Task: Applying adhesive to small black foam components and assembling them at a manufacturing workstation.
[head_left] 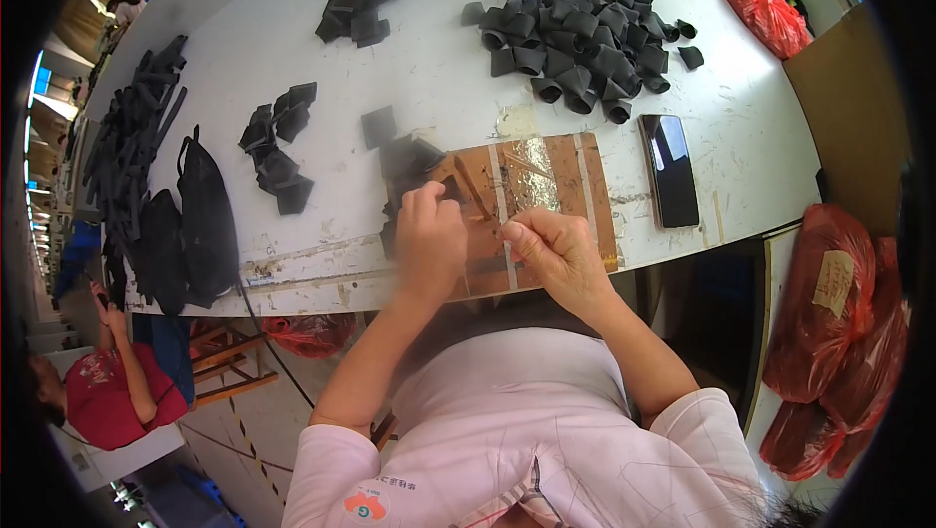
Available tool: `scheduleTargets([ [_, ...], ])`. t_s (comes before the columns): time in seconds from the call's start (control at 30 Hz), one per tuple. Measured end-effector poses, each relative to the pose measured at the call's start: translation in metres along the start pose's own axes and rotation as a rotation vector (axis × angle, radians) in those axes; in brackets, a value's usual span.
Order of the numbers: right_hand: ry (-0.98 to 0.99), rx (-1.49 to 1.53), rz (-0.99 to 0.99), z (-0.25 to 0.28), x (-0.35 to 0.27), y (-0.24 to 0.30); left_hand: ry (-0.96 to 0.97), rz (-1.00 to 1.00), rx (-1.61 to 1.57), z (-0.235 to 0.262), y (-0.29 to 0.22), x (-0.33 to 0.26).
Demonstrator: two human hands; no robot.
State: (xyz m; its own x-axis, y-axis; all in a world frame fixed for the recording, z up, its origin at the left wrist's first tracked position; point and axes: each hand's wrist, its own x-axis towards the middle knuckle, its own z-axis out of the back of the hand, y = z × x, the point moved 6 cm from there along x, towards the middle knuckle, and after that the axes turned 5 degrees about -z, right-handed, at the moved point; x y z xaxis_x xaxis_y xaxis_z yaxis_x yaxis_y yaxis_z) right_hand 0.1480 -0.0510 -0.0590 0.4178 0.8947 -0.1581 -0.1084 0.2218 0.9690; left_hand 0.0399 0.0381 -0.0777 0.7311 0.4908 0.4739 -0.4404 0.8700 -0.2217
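Observation:
My left hand (432, 235) is blurred by motion over the left part of a brown board (582, 187) at the table's front edge. Its fingers look curled, and dark flat pieces (408, 156) lie just beyond them; whether one is in its grip I cannot tell. My right hand (564, 253) is closed in a pinch above the board, thumb against forefinger. A thin brown stick (472, 185) ends close to those fingertips. What the pinch holds is too small to make out. Clear shiny tape or film (529, 175) covers a strip of the board.
A heap of black curled loops (585, 31) lies at the far middle. Flat black pieces (278, 153) and black strips (136, 138) are to the left. A phone (671, 172) rests right of the board. Red bags (824, 313) stand at right; a person (112, 387) is at left.

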Motion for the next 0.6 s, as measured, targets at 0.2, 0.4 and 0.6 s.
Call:
scheduleTargets([
  [0.2,-0.089,-0.166,0.288,-0.01,-0.009,0.021,-0.191,0.442,-0.655,0.034,0.021,0.0],
  [0.4,-0.168,-0.01,0.399,-0.016,-0.012,0.042,0.017,0.538,-1.046,0.054,-0.004,-0.003],
  [0.6,-0.264,-0.312,0.645,-0.023,-0.023,0.054,-0.147,0.376,-0.713,0.063,-0.018,-0.014],
])
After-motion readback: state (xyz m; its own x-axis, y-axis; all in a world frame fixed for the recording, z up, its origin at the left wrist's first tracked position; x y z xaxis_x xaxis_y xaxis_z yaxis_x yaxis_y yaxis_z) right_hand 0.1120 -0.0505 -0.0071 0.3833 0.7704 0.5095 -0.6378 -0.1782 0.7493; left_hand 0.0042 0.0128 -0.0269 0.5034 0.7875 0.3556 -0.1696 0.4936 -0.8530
